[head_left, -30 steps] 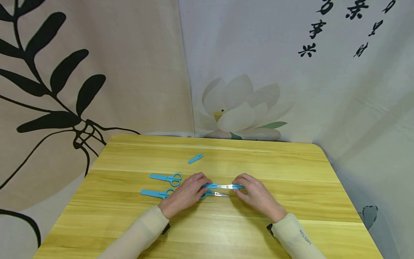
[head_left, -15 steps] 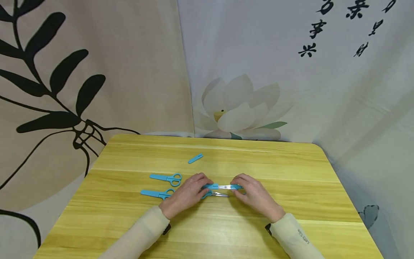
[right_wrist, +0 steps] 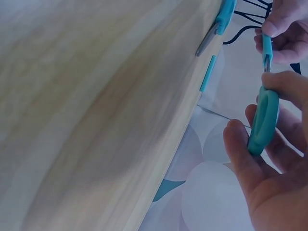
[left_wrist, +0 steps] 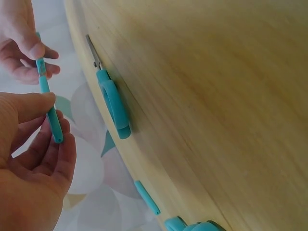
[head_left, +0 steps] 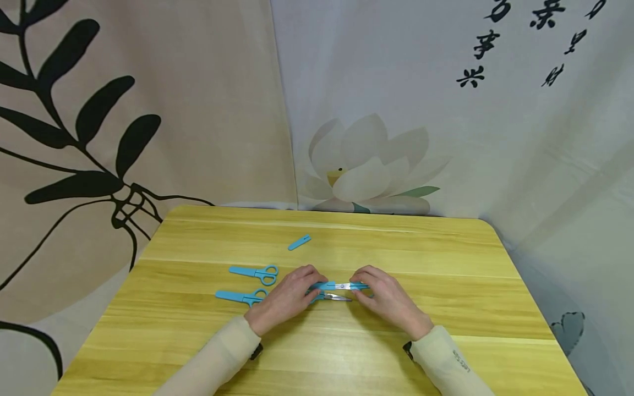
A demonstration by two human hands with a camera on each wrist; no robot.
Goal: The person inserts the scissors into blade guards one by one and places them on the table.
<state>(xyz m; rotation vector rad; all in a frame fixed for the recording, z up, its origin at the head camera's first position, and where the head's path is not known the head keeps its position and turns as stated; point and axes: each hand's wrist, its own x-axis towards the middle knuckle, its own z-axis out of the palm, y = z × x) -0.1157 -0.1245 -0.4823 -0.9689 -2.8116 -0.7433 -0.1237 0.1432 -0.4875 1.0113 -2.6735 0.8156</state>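
My left hand (head_left: 287,294) pinches a blue blade cover (left_wrist: 52,113) between thumb and fingers. From the right, my right hand (head_left: 388,297) grips the blue handles of a pair of scissors (right_wrist: 263,120). The scissors' blades sit partly inside the cover, and a short stretch of bare metal (head_left: 343,286) shows between the two hands. Just below them on the table lies a second pair of scissors (left_wrist: 113,103) with bare blades pointing right; in the head view the left hand hides most of its handles.
Left of my left hand, two pairs of blue scissors lie with covers on, an upper pair (head_left: 247,271) and a lower pair (head_left: 236,297). A loose blue cover (head_left: 299,242) lies farther back on the wooden table (head_left: 421,247). Printed curtains (head_left: 223,110) hang behind.
My right hand has moved slightly left with the scissors, so the blades go deeper into the cover and less metal shows. The left hand stays nearly still.
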